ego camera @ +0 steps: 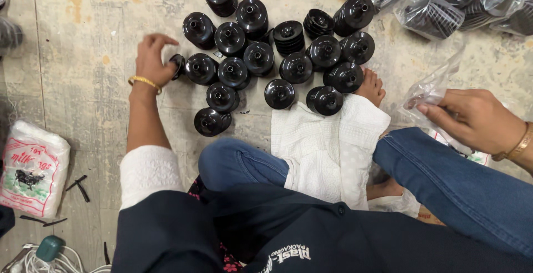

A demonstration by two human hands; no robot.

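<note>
Left hand [152, 56] fingers closed on a glossy black round cap [177, 65], right hand [472, 119] fingers pinching a crinkled clear plastic bag [430, 87]

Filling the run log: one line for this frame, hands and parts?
left hand: grips black cap at cluster edge | right hand: pinches clear plastic bag | black cap stacks: on floor

You get even, soft overhead light with faint shadows. The black caps [259, 57] and clear bags [444, 6] show glare. Edges curve slightly; focus is sharp.
</note>
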